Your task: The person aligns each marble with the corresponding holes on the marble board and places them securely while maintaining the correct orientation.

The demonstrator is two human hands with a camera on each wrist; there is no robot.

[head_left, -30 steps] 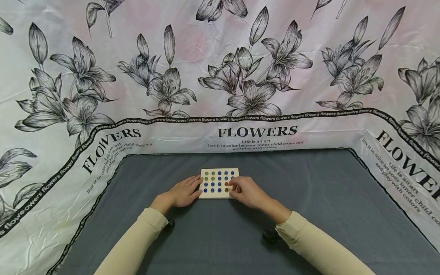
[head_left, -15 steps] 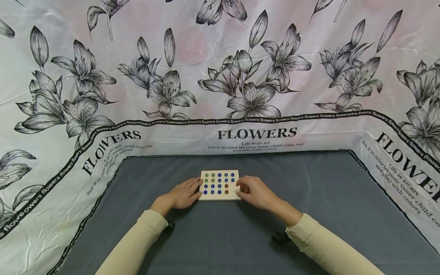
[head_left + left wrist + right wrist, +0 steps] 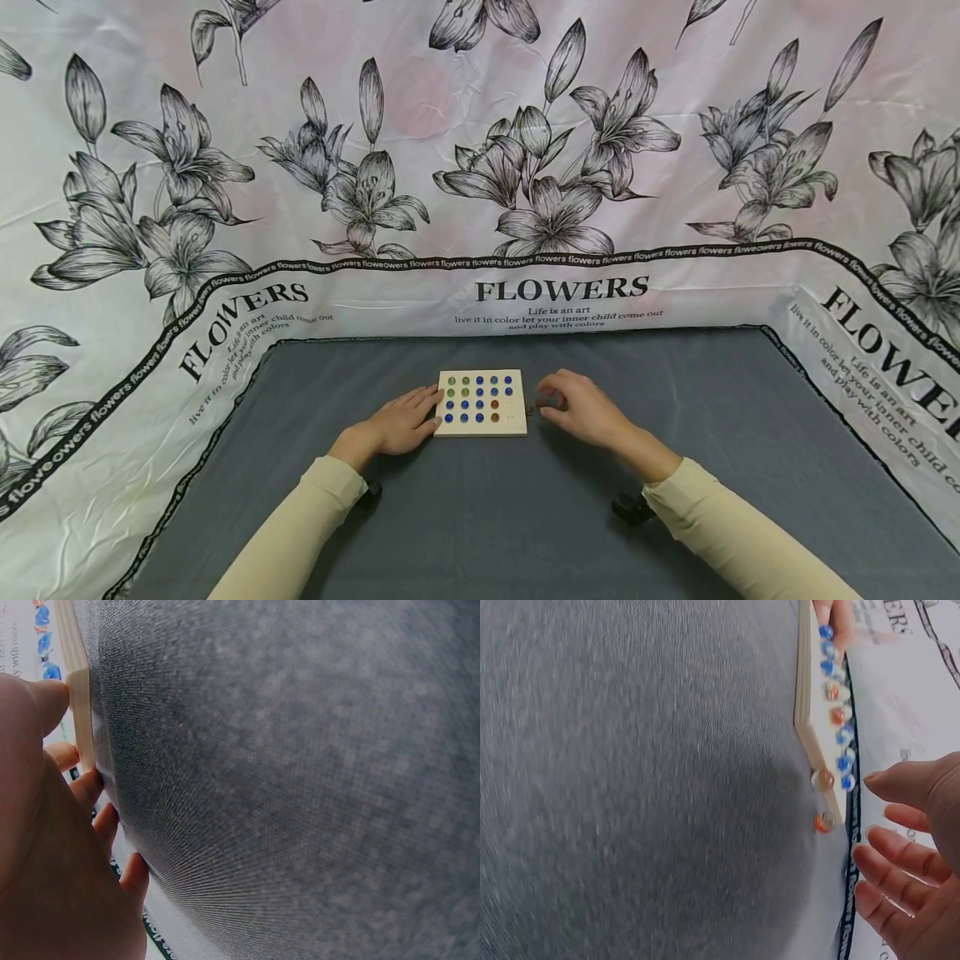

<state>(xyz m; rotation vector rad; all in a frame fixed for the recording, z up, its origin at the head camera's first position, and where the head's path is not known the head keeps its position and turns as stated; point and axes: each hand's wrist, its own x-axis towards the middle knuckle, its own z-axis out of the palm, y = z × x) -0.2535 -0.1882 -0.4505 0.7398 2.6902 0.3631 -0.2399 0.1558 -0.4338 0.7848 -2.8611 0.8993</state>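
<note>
A pale wooden board point(image 3: 517, 428) bears rows of glass marbles, green at upper left, mostly blue elsewhere, with two orange marbles point(image 3: 495, 411) at lower right. Two hollows in its rightmost column hold no marble. My left hand point(image 3: 402, 422) lies flat by the board's left edge, thumb and fingertips touching it. To the right of the board hovers my right hand point(image 3: 585, 410), thumb and fingers apart, nothing between them in the right wrist view. Below its fingertips, two loose orange-and-clear marbles, one nearer point(image 3: 823, 780) and one farther point(image 3: 824, 823), sit just off the board's right edge.
A dark grey cloth point(image 3: 480, 517) covers the table. Behind it and at the sides rises a white curtain point(image 3: 420, 208) printed with flowers and lettering. A dark wrist camera point(image 3: 633, 508) hangs under the right forearm.
My right hand has moved right, from over the board's right columns to beyond its edge. The two hollows and a loose orange marble now show. My left hand has stayed in place.
</note>
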